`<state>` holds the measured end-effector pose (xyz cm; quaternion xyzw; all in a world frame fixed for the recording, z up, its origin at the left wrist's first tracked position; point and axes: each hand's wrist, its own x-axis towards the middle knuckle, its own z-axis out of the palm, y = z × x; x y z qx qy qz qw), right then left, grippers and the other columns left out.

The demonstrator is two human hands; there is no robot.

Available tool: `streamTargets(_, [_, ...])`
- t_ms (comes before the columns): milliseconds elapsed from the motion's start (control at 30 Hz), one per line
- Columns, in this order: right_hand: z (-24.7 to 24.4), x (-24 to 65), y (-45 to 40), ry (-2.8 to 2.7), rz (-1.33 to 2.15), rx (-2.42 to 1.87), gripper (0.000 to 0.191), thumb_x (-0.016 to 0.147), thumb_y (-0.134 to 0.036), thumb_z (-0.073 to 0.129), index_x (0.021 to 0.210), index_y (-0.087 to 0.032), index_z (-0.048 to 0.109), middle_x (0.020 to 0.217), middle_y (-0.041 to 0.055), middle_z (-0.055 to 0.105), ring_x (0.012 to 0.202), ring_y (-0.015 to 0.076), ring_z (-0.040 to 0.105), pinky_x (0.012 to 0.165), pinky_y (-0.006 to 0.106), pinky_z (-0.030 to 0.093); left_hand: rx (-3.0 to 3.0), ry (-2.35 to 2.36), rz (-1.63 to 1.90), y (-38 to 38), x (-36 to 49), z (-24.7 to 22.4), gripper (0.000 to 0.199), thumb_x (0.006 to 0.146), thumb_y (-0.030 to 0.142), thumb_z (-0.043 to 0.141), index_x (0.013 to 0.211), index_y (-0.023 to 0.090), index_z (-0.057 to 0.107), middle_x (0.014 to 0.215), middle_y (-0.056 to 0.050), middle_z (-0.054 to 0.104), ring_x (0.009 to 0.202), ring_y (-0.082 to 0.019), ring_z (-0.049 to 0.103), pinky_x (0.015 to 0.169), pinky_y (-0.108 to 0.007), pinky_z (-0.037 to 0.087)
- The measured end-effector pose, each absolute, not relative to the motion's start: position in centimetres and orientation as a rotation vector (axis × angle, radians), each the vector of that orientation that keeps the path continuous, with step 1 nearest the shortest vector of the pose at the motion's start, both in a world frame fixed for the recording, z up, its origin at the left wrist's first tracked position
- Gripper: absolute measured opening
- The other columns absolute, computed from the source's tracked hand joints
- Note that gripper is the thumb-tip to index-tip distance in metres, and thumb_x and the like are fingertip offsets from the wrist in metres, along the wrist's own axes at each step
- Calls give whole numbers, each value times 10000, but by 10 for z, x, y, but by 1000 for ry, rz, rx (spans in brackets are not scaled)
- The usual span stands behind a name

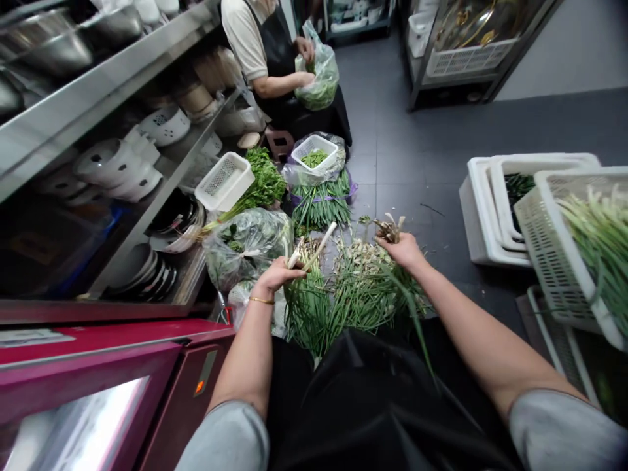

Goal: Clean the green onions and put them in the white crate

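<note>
My left hand (279,275) is closed around a few spring onions (321,245), their pale white ends pointing up and away. In my right hand (403,252) is a small bunch of withered spring onion pieces (390,229) with brownish, dry ends; long green leaves trail below that wrist. Beneath my hands lies a large pile of spring onions (360,294), with pale peelings and roots at its far edge. A second bundle of green stalks (307,314) lies on the left of the pile, under my left hand. My fingertips are partly hidden by the stems.
Ahead, a co-worker (275,65) handles greens in a plastic bag (321,82). White baskets (226,182), bagged vegetables (248,245) and leafy greens (262,176) stand at left beside metal shelving (98,98). A basket of spring onions (554,242) is at right; a red cabinet (147,340) is near left.
</note>
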<state>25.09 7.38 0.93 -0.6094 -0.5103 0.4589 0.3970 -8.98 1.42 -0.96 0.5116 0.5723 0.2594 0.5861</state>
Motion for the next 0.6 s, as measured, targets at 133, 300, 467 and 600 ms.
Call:
streamTargets(133, [22, 223, 59, -1338, 1370, -1208, 445, 680, -489, 737, 1014, -201, 682, 702, 11, 626, 568, 141, 514, 527, 303, 434, 1314, 1201, 516, 15, -67, -5, 268, 586, 321, 791, 750, 112, 753, 577, -27, 606, 488, -85, 419, 444, -202, 247])
streamTargets(300, [46, 185, 35, -1463, 1497, -1043, 353, 714, -515, 735, 846, -196, 665, 706, 22, 616, 572, 122, 499, 561, 299, 450, 1285, 1059, 495, 7, -47, -7, 324, 609, 332, 795, 838, 108, 751, 670, -48, 664, 594, -127, 546, 544, -225, 381])
streamTargets(467, [35, 149, 30, -1523, 1566, -1016, 345, 716, -484, 751, 874, -190, 663, 756, 24, 625, 725, 161, 566, 688, 326, 476, 1184, 1074, 638, 3, -25, -4, 337, 648, 438, 778, 723, 121, 690, 620, -38, 647, 518, -113, 525, 511, -236, 382])
streamTargets(600, [37, 171, 49, -1304, 1513, -1061, 391, 812, -496, 666, 1074, -207, 631, 738, -6, 603, 574, 93, 476, 531, 256, 414, 1181, 1207, 722, -1, -51, 22, 440, 805, 536, 596, 696, 123, 704, 579, -70, 649, 435, -95, 431, 423, -237, 270])
